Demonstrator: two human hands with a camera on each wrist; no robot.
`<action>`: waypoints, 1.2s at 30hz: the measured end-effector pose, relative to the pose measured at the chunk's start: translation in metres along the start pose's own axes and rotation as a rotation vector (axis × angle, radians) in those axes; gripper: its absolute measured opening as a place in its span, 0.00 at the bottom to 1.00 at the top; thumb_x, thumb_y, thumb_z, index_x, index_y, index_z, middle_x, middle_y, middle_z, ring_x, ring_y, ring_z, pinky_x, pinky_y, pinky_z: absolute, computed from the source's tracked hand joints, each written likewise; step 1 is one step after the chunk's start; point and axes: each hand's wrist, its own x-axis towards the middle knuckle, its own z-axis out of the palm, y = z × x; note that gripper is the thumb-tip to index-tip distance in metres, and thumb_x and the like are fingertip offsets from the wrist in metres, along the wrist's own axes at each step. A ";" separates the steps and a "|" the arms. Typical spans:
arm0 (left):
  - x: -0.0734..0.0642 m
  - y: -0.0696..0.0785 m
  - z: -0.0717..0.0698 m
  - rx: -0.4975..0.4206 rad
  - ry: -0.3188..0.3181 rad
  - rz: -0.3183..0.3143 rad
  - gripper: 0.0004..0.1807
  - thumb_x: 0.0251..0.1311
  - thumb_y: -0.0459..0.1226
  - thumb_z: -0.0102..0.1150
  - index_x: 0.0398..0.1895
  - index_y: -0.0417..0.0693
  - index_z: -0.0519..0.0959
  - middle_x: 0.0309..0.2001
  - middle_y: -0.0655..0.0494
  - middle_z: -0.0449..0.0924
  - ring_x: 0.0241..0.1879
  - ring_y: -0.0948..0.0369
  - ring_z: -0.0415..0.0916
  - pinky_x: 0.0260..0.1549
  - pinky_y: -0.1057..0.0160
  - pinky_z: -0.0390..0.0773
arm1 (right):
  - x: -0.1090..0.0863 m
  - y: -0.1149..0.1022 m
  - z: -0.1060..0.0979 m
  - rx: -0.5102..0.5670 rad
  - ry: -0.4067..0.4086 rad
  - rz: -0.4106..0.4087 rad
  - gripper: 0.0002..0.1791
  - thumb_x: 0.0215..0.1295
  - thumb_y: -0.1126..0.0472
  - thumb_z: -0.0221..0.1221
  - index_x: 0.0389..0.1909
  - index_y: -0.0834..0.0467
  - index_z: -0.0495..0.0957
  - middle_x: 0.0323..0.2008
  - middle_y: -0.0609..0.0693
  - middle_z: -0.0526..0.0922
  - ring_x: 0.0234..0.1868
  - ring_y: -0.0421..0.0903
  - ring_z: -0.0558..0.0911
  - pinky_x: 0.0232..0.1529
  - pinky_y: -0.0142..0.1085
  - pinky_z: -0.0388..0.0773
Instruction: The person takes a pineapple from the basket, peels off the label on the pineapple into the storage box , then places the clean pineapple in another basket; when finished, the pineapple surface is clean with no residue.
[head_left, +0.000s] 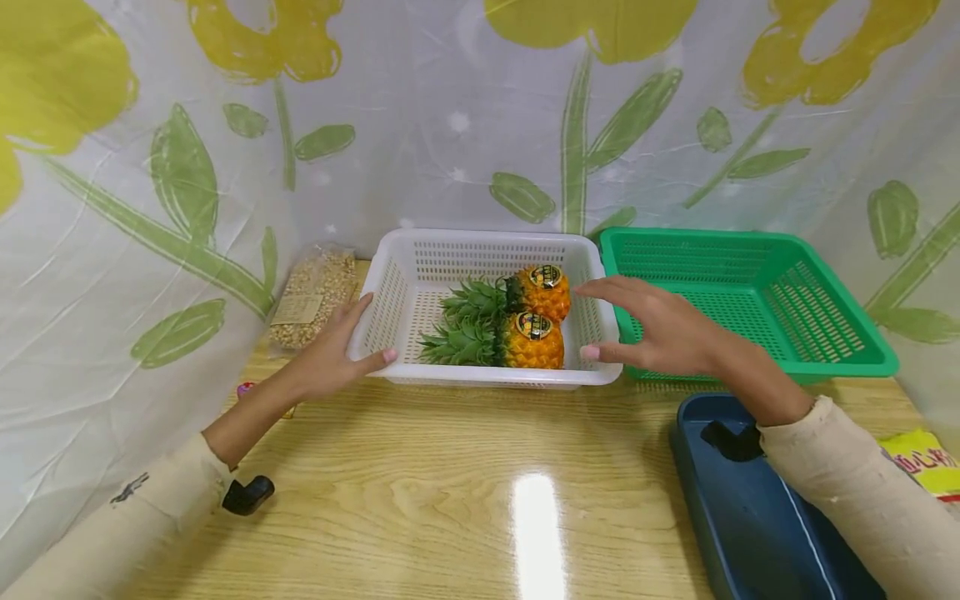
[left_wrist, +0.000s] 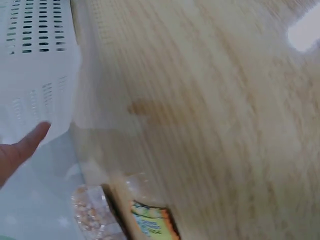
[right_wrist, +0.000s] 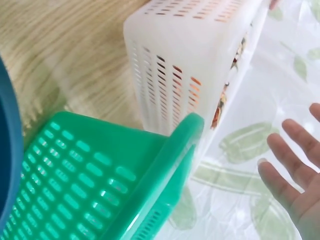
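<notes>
White plastic bskt (head_left: 480, 375) at 12 o'clock, upright on wood-grain table (head_left: 420, 467): rectangular, slotted walls. Holds 2 pineapples (head_left: 534, 352), orange w/ dark round labels, green crowns twd 9. Sits at approx 3 o'clock from L hand (head_left: 330, 350) fingers: thumb & index straight, spread at near-left corner; can't tell contact. Sits at 9 from R hand (head_left: 660, 329) fingers: spread, apart from rim per R wrist cam. Green bskt (head_left: 840, 368) just beside, at 3.

White basket (head_left: 487, 374), orange-and-green pineapples (head_left: 534, 348)
</notes>
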 end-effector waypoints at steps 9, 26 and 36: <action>0.006 -0.009 0.004 -0.269 -0.033 0.030 0.63 0.60 0.48 0.69 0.82 0.53 0.29 0.76 0.30 0.47 0.64 0.34 0.69 0.60 0.33 0.71 | 0.017 0.008 -0.008 0.081 -0.025 0.036 0.41 0.62 0.43 0.67 0.73 0.52 0.66 0.70 0.54 0.70 0.64 0.55 0.74 0.59 0.60 0.74; 0.008 -0.017 0.003 -0.449 -0.069 0.015 0.65 0.57 0.39 0.72 0.82 0.59 0.29 0.71 0.31 0.59 0.64 0.36 0.69 0.59 0.41 0.76 | 0.072 0.016 -0.021 0.169 -0.206 0.053 0.35 0.67 0.47 0.64 0.71 0.57 0.69 0.69 0.58 0.72 0.63 0.58 0.77 0.59 0.54 0.77; 0.009 -0.016 0.002 -0.451 -0.087 -0.008 0.64 0.58 0.39 0.72 0.82 0.61 0.30 0.72 0.32 0.57 0.66 0.36 0.66 0.59 0.39 0.75 | 0.107 0.034 -0.018 0.201 -0.320 0.150 0.36 0.69 0.45 0.61 0.73 0.55 0.66 0.69 0.58 0.71 0.65 0.58 0.75 0.60 0.55 0.75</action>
